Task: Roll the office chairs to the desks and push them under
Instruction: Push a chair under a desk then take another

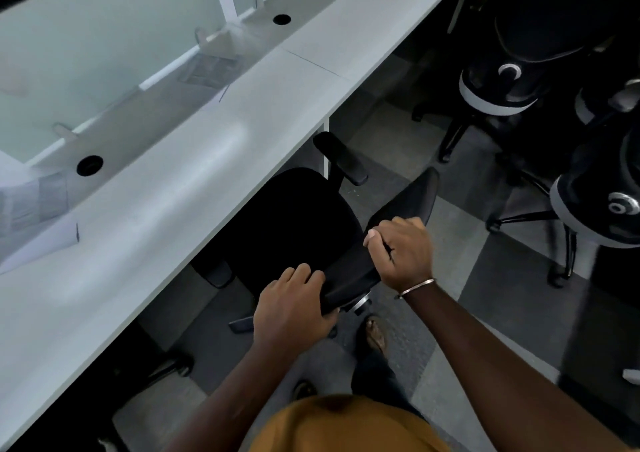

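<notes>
A long white table (194, 161) runs across the left, with two round cable holes and a frosted divider (86, 53) behind it. A black office chair (294, 223) stands at its edge, the seat partly under the tabletop, one armrest (341, 157) just beside the table's white leg. The left hand (291, 308) grips the near end of the chair's backrest (377, 244), fingers curled over it. The right hand (403, 252), a metal bangle (417, 287) at its wrist, grips the backrest's top edge. More black chairs (519, 81) stand apart at the right on the grey floor.
</notes>
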Demonstrator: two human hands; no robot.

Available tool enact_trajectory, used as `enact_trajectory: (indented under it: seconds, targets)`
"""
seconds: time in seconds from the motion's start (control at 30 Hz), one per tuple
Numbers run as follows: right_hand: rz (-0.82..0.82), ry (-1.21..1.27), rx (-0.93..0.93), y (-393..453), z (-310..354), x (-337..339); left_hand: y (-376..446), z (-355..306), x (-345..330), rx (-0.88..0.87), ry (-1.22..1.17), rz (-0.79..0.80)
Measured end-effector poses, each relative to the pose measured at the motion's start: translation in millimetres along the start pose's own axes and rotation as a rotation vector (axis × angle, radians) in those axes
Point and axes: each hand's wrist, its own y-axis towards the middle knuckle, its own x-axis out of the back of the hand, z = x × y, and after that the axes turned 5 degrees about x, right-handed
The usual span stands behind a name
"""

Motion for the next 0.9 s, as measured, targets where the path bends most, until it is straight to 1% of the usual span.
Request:
enact_trajectory:
  seconds: [0.07,0.2,0.33,0.5,0.6,0.7,0.77,0.83,0.9]
  targets:
    - [0.021,0.018,0.036,22,-10,-6,13,-4,1,0.024,-0.007,-0.021]
    - [0.067,0.045,0.103,86,-39,-22,67,-13,2,0.096,0.016,-0.034]
    - [0.052,0.071,0.14,145,-53,-42,121,-8,11,0.165,0.067,-0.052]
    - [0.101,0.069,0.094,207,-57,-79,183,13,17,0.257,0.079,-0.062]
    - [0.114,0.072,0.013,244,-74,-90,224,-2,17,0.247,0.066,-0.086]
    - [0.181,-0.015,0.044,276,-98,-97,264,-16,14,0.237,0.052,-0.099]
    - [0.2,-0.056,0.017,291,-110,-102,286,-19,11,0.218,0.033,-0.089]
    - [0.201,-0.055,-0.011,298,-117,-105,298,-19,10,0.193,0.003,-0.06]
    - [0.183,-0.028,-0.022,303,-118,-105,301,-18,12,0.174,-0.024,-0.068]
